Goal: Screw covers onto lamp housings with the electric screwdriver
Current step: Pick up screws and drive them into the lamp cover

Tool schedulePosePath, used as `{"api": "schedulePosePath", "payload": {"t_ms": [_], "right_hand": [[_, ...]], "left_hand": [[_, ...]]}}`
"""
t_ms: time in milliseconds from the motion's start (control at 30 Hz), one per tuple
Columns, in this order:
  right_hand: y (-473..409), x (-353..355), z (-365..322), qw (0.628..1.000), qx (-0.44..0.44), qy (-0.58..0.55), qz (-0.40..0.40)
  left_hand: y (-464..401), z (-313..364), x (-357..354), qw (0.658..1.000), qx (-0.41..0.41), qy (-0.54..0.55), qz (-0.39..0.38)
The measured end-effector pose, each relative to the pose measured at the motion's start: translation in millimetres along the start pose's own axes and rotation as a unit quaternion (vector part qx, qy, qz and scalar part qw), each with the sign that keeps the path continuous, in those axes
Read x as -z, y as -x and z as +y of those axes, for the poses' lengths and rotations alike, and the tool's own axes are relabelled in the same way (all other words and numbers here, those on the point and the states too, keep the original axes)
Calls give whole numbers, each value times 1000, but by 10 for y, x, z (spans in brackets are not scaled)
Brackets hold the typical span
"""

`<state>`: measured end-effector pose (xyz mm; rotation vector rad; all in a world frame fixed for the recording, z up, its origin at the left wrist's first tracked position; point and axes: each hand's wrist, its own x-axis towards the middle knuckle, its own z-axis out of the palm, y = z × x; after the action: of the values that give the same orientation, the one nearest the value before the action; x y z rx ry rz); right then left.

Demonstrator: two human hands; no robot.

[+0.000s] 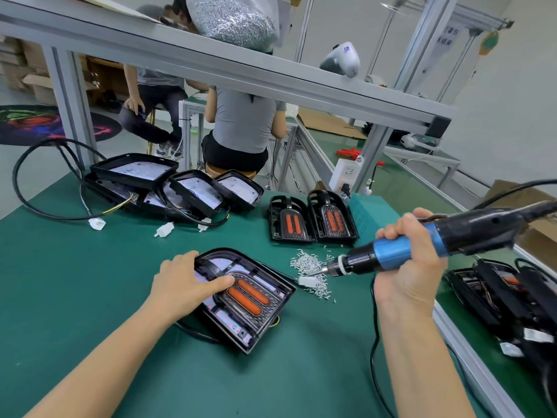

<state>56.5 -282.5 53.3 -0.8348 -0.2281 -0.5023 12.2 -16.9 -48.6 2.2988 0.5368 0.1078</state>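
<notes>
On the green table, nearest the camera, the left hand rests flat on a lamp housing, its fingers straight and pressing on the black cover with two orange lenses seated in it. To the right, the right hand has its fingers curled round the blue barrel of the electric screwdriver, held nearly level with its bit pointing left, over a loose pile of screws (whether the tip touches them is hard to tell). Just beyond the pile stand two more covers, side by side. Further left, open housings lie stacked with their cables and white plugs trailing. On the shelf above sits a bag of screws.
</notes>
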Motion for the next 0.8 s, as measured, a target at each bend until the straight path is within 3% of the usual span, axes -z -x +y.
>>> {"api": "schedulePosePath", "payload": {"t_ms": [167, 300, 367, 600, 800], "right_hand": [[7, 164, -172, 999, 22, 21, 10], [31, 275, -241, 999, 30, 21, 21], [37, 321, -251, 999, 38, 26, 27], [38, 471, -246, 992, 61, 65, 86], [24, 565, -286, 987, 74, 88, 112]], "left_hand": [[-32, 140, 50, 996, -19, -92, 7], [54, 461, -13, 978, -157, -77, 117], [106, 703, -104, 962, -235, -65, 120], [102, 1448, -653, 931, -334, -140, -41], [-34, 1720, -1130, 914, -309, -230, -131]]}}
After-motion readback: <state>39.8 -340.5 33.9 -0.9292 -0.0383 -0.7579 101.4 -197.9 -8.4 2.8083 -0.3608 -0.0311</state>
